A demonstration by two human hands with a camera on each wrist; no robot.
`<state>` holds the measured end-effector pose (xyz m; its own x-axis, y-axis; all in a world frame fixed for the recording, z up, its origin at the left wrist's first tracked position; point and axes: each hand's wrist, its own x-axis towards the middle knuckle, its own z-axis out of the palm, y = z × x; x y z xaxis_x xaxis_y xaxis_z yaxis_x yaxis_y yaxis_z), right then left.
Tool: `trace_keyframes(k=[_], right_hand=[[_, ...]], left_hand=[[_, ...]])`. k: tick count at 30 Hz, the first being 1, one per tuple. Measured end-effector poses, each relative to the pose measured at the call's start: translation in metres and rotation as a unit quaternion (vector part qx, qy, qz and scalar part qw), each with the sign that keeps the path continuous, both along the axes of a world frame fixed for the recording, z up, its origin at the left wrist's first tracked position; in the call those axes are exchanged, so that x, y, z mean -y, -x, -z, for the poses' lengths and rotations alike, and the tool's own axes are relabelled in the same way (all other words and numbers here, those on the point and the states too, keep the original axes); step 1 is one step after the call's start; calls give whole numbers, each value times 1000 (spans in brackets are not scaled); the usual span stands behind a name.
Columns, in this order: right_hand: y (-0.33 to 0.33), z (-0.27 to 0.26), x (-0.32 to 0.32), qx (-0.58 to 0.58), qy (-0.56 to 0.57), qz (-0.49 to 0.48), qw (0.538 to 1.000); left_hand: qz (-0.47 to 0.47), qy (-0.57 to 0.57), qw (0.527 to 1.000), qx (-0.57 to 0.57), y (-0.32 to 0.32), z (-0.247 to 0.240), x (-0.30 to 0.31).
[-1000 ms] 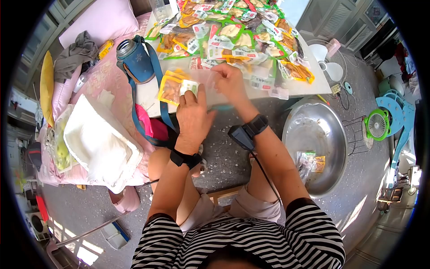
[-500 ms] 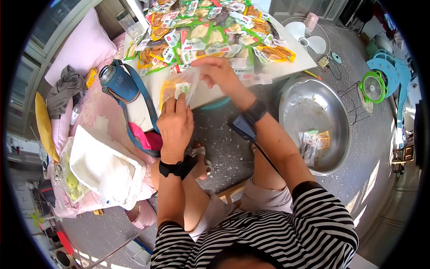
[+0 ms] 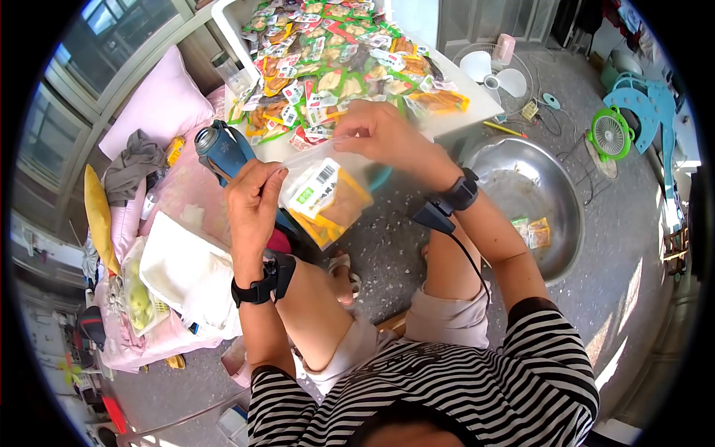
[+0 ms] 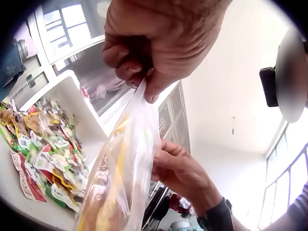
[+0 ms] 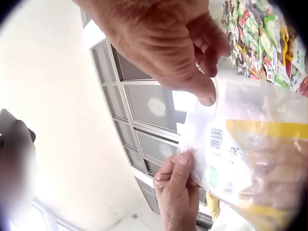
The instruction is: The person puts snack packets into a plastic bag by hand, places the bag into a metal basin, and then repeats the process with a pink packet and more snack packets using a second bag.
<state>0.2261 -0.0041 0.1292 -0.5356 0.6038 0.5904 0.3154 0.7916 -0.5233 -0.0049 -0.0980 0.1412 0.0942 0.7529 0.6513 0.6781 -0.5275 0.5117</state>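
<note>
A clear plastic bag [image 3: 302, 160] is stretched between both hands, its top edge pinched at two corners. Inside it lies a yellow-edged packet [image 3: 328, 205] with a white barcode label. The left hand [image 3: 252, 205] pinches the left corner between thumb and fingers; in the left wrist view this hand [image 4: 163, 38] is large above the bag [image 4: 125, 168]. At the other corner, the right hand [image 3: 395, 138] pinches the edge, and the right wrist view shows its thumb and finger [image 5: 208, 86] on the plastic. Several coloured packets [image 3: 328, 82] are heaped beyond the hands.
A metal basin [image 3: 562, 182] with small packets in it stands on the floor at the right. A blue flask [image 3: 227, 151] is left of the hands, near a white foam box [image 3: 179, 261] on the pink bed cover. A fan [image 3: 490, 78] stands beyond the white table's right edge.
The bagged packet has been lifted off the table and turned, its label now facing up. Both hands now hold the bag's top edge, where the right hand was beside it. The view has shifted.
</note>
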Motion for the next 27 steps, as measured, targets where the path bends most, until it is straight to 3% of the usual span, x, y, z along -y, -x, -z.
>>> trace_keyframes(k=[3,7,12,15,19,21,27], right_hand=[[-23,-3,26,-30,-112,-39,992],[-50,-8,73,-13,59,-99,993],[-61,10,134,0,-78,-25,997],[-91,8,157,-11,3,0,1000],[-165,23,161,-3,-34,127,991],[-211,34,166,21,6,224,974],[-335,92,187,208,-60,434,875]], left_hand=[[38,6,999,-5,-14,-9,25],[101,31,994,27,-38,-8,56],[168,23,986,5,-76,-1,79],[180,43,983,1,-92,8,86],[143,44,989,19,-85,21,90],[121,74,990,15,-73,28,95],[62,109,992,21,-28,57,104]])
